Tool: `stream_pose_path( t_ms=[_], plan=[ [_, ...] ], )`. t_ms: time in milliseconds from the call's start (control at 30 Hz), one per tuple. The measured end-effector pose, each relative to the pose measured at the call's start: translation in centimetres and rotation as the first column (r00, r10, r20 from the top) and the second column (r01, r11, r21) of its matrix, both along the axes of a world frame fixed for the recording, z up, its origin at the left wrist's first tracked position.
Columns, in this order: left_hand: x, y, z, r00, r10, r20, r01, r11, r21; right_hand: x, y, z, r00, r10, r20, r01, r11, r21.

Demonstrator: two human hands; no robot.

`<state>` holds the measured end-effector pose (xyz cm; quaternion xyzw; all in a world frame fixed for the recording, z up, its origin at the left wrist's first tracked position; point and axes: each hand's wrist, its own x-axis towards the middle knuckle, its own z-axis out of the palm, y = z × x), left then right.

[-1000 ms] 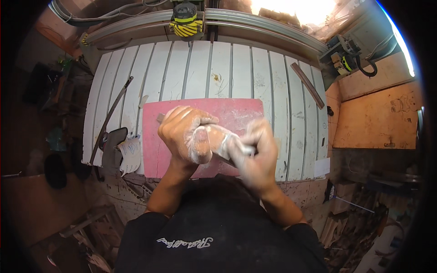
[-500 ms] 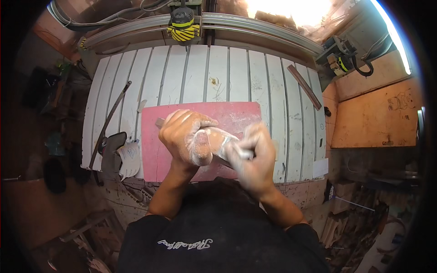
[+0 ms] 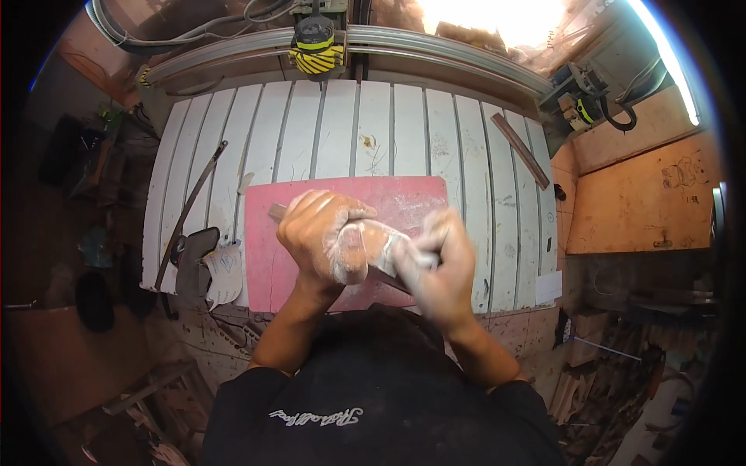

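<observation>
My left hand is shut on a narrow brown wooden strip; only the strip's left end pokes out past my fingers. My right hand, blurred, is closed on a whitish cloth or paper that is pressed around the strip right beside my left hand. Both hands are dusted white. They hover over a pink-red board lying flat on the white slatted table.
A yellow-and-black machine head hangs on a rail at the table's back. A flat brown bar lies on the right slats. A long dark strip, a black tool and a white scrap lie left. An orange wooden panel stands right.
My right hand with the cloth has shifted a little along the strip and is now blurred. My left hand keeps its grip, barely moved.
</observation>
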<state>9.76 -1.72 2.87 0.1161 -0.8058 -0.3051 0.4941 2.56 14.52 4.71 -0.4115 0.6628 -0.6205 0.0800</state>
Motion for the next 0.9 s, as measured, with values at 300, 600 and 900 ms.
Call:
stream_pose_path(
  t_ms=[300,600,900],
  plan=[
    [0.0,0.0,-0.2,0.998,-0.028,-0.050,0.030,0.999,0.042,-1.3,-1.2,0.3,0.989,-0.149,0.013,0.148,0.988,0.053],
    [-0.3,-0.4,-0.3,0.999,0.001,-0.043,0.001,0.999,0.047,-0.5,-1.0,0.5,0.995,-0.091,-0.035,0.091,0.996,0.018],
    [-0.6,-0.5,-0.2,1.000,-0.013,-0.027,0.015,0.998,0.062,0.7,0.0,1.3,0.998,0.038,-0.057,-0.036,0.999,0.027]
  ],
)
